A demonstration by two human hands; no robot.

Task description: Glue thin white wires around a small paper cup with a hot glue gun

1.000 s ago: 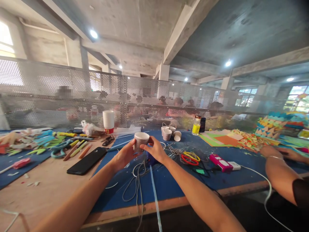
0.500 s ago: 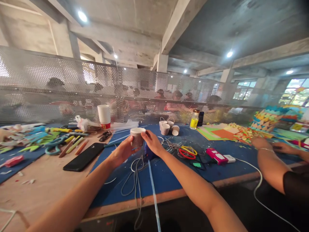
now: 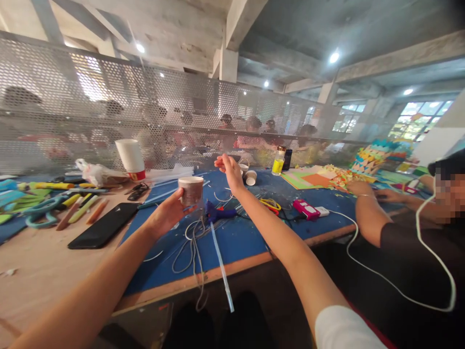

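Observation:
My left hand [image 3: 167, 213] holds a small grey-brown cup [image 3: 191, 192] with a pale rim upright above the blue mat. To its right, my right hand [image 3: 229, 173] is raised, fingers apart and holding nothing, in front of some small cups. One of these, a small cup [image 3: 250, 178], lies on its side. Below and between the hands is a blue glue gun [image 3: 218, 213] with a long clear stick [image 3: 222, 266] reaching past the table's front edge. Grey cord [image 3: 194, 247] lies in loops beside it.
A black phone [image 3: 103, 225], scissors [image 3: 45, 209] and stacked paper cups [image 3: 131, 159] are at left. A yellow-labelled bottle [image 3: 278, 161], coloured paper [image 3: 308, 177] and a magenta box [image 3: 305, 209] are at right. Another person's arm [image 3: 366, 213] reaches over the table there.
My right hand has let go of the cup and moved up and away to the right. The cup stays in my left hand. The view has turned to the right, uncovering the glue gun.

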